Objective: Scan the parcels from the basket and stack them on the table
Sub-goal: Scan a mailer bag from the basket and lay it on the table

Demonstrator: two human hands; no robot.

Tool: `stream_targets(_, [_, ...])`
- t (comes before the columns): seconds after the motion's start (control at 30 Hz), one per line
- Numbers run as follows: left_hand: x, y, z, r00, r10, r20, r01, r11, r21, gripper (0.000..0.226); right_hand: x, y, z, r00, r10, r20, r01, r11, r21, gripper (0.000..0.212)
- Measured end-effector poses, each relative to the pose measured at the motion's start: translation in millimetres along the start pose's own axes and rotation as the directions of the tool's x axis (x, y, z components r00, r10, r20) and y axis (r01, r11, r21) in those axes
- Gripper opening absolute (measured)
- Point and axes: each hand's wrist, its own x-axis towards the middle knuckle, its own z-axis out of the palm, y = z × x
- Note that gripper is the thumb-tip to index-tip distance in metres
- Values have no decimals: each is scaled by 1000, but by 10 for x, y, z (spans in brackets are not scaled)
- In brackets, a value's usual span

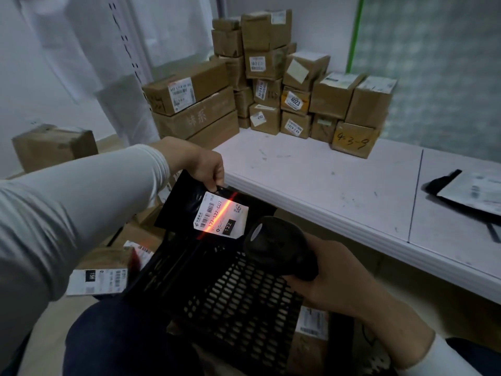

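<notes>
Parcel [184, 202], black, hangs pinched by the left hand [202, 164], label [208, 213] facing the scanner [276, 245] the right hand [333, 280] grips, so the beam [227, 204] crosses it.

Dim, cool light; red scan-line glare on label [221, 218]; edges warped, blurred.

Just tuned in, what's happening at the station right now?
A person is mid-scan. The left hand pinches a black mailer by its top edge above the black basket, while the right hand aims a handheld scanner; its red line crosses the white label. Cardboard boxes are stacked at the back of the table.
</notes>
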Motion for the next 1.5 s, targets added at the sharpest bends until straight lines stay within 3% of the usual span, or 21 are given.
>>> stream_targets(0.7, [-15, 203, -172, 999, -3, 46, -2, 994, 111, 24, -19, -86, -150, 995, -89, -42, 85, 993, -82, 46])
stream_targets(1.1, [5, 245, -216, 998, -27, 64, 19, 994, 110, 22, -29, -47, -176, 994, -92, -65, 89, 995, -43, 30])
stream_targets(1.23, [49, 264, -212, 1000, 8, -7, -8, 1000, 25, 23, -49, 23, -191, 994, -3, -111, 20, 988, 151, 22])
stream_targets(1.33, [98, 342, -259, 997, 69, -36, -72, 993, -97, 15, -87, 134, -303, 966, 212, -151, -145, 921, 363, 21])
stream_targets(1.4, [155, 436, -312, 991, 119, -68, -131, 969, -210, 10, -137, 245, -389, 924, 349, -157, -196, 783, 591, 13])
stream_targets(1.5, [285, 695, -404, 978, 168, -119, -205, 868, -452, 15, -223, 419, -521, 830, 517, -208, -136, 551, 823, 9])
